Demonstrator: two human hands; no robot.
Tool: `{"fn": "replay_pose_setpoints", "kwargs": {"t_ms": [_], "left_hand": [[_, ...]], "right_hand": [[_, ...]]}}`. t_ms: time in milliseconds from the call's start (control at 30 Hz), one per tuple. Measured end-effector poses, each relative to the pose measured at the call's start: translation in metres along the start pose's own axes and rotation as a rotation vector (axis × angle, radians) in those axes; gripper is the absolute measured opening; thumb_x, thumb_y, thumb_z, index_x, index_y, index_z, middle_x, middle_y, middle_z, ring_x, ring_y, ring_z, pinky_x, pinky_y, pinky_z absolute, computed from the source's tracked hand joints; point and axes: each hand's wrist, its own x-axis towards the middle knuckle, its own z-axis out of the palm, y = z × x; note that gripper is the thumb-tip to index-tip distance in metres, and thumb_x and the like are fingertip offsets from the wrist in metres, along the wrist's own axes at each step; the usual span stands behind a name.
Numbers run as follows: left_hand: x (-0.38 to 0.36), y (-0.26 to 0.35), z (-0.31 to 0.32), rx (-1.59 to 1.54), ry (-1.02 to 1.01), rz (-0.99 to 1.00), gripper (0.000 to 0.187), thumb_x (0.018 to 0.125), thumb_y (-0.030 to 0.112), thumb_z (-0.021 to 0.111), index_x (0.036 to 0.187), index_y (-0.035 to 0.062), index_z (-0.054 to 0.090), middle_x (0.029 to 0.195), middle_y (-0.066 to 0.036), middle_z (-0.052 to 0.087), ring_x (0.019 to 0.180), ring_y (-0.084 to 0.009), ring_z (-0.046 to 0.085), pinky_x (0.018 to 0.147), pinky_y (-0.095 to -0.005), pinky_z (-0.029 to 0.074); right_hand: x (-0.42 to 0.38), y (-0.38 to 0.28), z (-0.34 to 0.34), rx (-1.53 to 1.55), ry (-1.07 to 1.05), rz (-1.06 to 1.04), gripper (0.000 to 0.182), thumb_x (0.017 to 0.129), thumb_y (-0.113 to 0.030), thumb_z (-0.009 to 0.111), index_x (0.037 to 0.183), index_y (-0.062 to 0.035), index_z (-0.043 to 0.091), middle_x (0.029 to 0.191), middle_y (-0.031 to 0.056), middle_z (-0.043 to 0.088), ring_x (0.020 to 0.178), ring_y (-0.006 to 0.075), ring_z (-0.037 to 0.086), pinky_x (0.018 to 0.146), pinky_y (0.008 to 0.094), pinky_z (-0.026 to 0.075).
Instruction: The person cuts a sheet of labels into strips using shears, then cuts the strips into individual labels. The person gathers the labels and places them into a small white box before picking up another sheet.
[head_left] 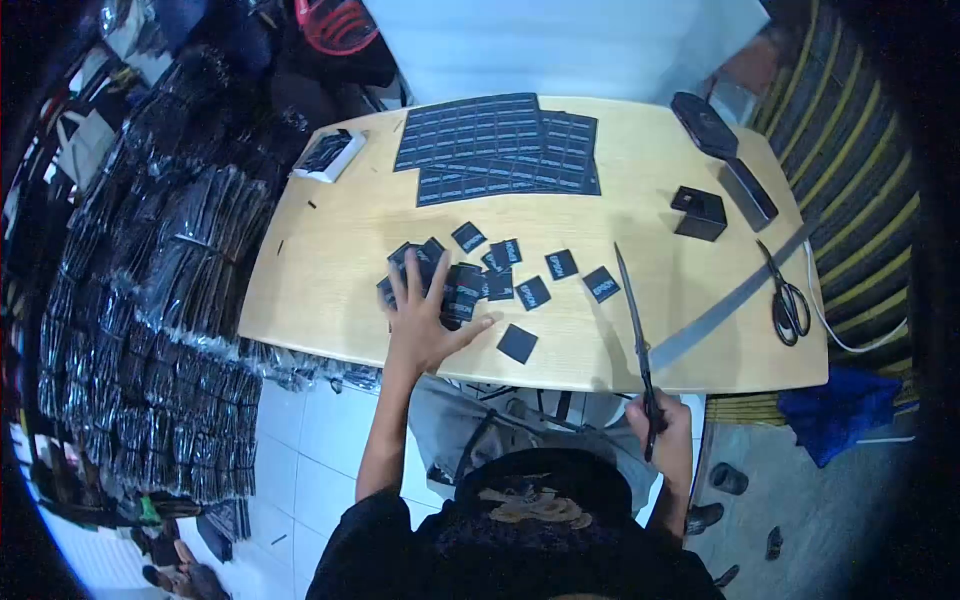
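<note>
My left hand (420,325) lies with fingers spread over a pile of small black labels (463,290) printed EPSON, its fingertips touching them. A loose label (602,284) and several others are scattered to the right of the pile. A blank dark square (517,343) lies beside my left thumb. In my right hand (668,435), at the table's front edge, is a pair of scissors (634,310); the long blades point away from me over the tabletop and look closed together. My fingers wrap around the scissors' handles.
Printed label sheets (470,130) overlap at the back of the table (340,260). A steel ruler (715,315), smaller scissors (788,308), a black box (700,213) and a dark long-handled object (705,125) lie right. A white box (330,155) sits back left. Plastic-wrapped bundles (160,350) are stacked left.
</note>
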Motion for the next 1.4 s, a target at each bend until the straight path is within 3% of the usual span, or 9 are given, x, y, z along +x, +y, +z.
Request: {"fn": "replay_pose_setpoints", "kwargs": {"t_ms": [267, 400, 433, 667, 800, 967, 1067, 1233, 1400], "left_hand": [[0.027, 0.017, 0.044, -0.011, -0.058, 0.059, 0.116, 0.055, 0.088, 0.049, 0.145, 0.0171, 0.024, 0.143, -0.036, 0.010, 0.133, -0.0543, -0.002, 0.095, -0.0719, -0.008], [0.025, 0.036, 0.048, -0.114, 0.036, 0.363, 0.109, 0.053, 0.083, 0.057, 0.138, 0.0171, 0.039, 0.142, -0.031, 0.023, 0.133, -0.0510, 0.011, 0.096, -0.0723, 0.000], [0.024, 0.041, 0.044, -0.121, 0.117, 0.408, 0.096, 0.057, 0.076, 0.062, 0.132, 0.0168, 0.048, 0.133, -0.023, 0.037, 0.126, -0.0450, 0.027, 0.098, -0.0669, 0.014], [0.026, 0.038, 0.054, -0.259, -0.059, 0.305, 0.055, 0.070, 0.047, 0.071, 0.115, 0.0175, 0.057, 0.118, -0.013, 0.045, 0.115, -0.0352, 0.037, 0.099, -0.0475, 0.024], [0.029, 0.046, 0.034, -0.357, 0.074, 0.342, 0.062, 0.064, 0.048, 0.076, 0.115, 0.0173, 0.056, 0.126, -0.017, 0.039, 0.120, -0.0371, 0.033, 0.100, -0.0509, 0.019], [0.038, 0.050, 0.035, -0.165, -0.094, 0.449, 0.099, 0.057, 0.075, 0.064, 0.140, 0.0304, 0.035, 0.148, -0.025, 0.011, 0.136, -0.0457, 0.005, 0.098, -0.0709, 0.006], [0.040, 0.051, 0.042, -0.110, -0.121, 0.501, 0.096, 0.058, 0.075, 0.063, 0.139, 0.0301, 0.037, 0.148, -0.023, 0.013, 0.136, -0.0457, 0.009, 0.097, -0.0725, 0.006], [0.040, 0.053, 0.042, -0.349, -0.011, 0.600, 0.053, 0.070, 0.050, 0.070, 0.108, 0.0162, 0.058, 0.115, -0.011, 0.046, 0.114, -0.0333, 0.035, 0.098, -0.0468, 0.029], [0.028, 0.056, 0.045, -0.367, -0.113, 0.561, 0.038, 0.075, 0.034, 0.070, 0.105, 0.0131, 0.059, 0.108, -0.008, 0.049, 0.106, -0.0304, 0.042, 0.088, -0.0432, 0.035]], "right_hand": [[0.027, -0.018, 0.029, -0.097, 0.083, -0.140, 0.023, 0.087, -0.016, 0.062, 0.073, 0.0008, 0.055, 0.056, -0.0032, 0.046, 0.050, 0.0063, 0.041, 0.045, 0.0245, 0.032], [0.031, -0.016, 0.028, -0.093, 0.076, -0.041, 0.030, 0.089, -0.021, 0.060, 0.066, -0.0032, 0.050, 0.048, -0.0027, 0.041, 0.040, 0.0061, 0.040, 0.037, 0.0237, 0.030], [0.032, -0.011, 0.029, -0.119, 0.090, -0.089, 0.033, 0.089, -0.023, 0.060, 0.063, -0.0052, 0.049, 0.047, -0.0028, 0.040, 0.037, 0.0059, 0.040, 0.034, 0.0233, 0.029], [0.035, -0.005, 0.029, -0.087, 0.077, -0.032, 0.034, 0.090, -0.023, 0.059, 0.064, -0.0037, 0.049, 0.047, -0.0032, 0.041, 0.037, 0.0053, 0.040, 0.035, 0.0231, 0.029], [0.037, -0.002, 0.028, -0.158, 0.106, -0.067, 0.033, 0.089, -0.024, 0.059, 0.065, -0.0030, 0.051, 0.046, -0.0030, 0.042, 0.037, 0.0055, 0.040, 0.035, 0.0232, 0.029], [0.034, -0.026, 0.025, -0.005, 0.053, 0.194, 0.026, 0.086, -0.022, 0.063, 0.077, 0.0029, 0.058, 0.056, 0.0028, 0.047, 0.054, 0.0094, 0.042, 0.049, 0.0288, 0.036], [0.037, -0.006, 0.025, -0.074, 0.073, 0.090, 0.025, 0.085, -0.020, 0.063, 0.076, 0.0025, 0.058, 0.056, 0.0016, 0.049, 0.054, 0.0083, 0.043, 0.048, 0.0274, 0.036], [0.037, -0.015, 0.024, 0.003, 0.048, 0.205, 0.021, 0.084, -0.017, 0.065, 0.078, 0.0031, 0.060, 0.060, 0.0017, 0.052, 0.056, 0.0077, 0.044, 0.050, 0.0258, 0.037], [0.036, -0.011, 0.024, 0.007, 0.056, 0.106, 0.021, 0.083, -0.016, 0.065, 0.077, 0.0031, 0.059, 0.061, 0.0015, 0.052, 0.058, 0.0069, 0.043, 0.051, 0.0253, 0.037]]}}
